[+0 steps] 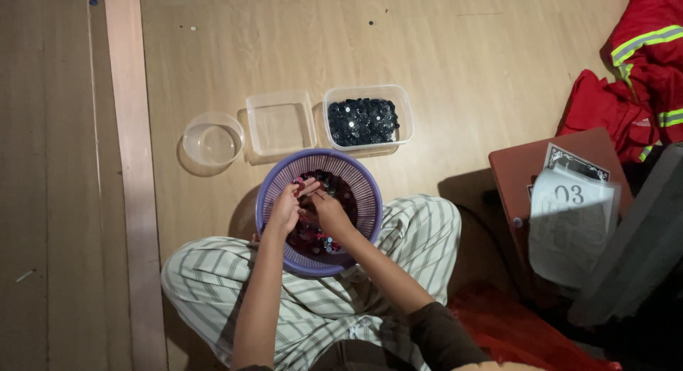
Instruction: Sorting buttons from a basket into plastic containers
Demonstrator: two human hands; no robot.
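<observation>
Your hands, left hand (284,209) and right hand (329,213), dig in the purple basket (274,182) on your lap, fingers pinching among small dark and red pieces (313,237); whether either grips one, you cannot tell.

I see both of my forearms reaching forward from the bottom of the view, bare below the elbow, with a dark sleeve bunched at my right upper arm. My left hand (284,209) sits palm down, its fingers curled and its fingertips pinched together, pointing toward the right. My right hand (331,211) lies just beside it, knuckles up, fingers bent downward. The two hands nearly touch at the fingertips. My legs are crossed beneath them, and my wrists are held fairly straight.
</observation>
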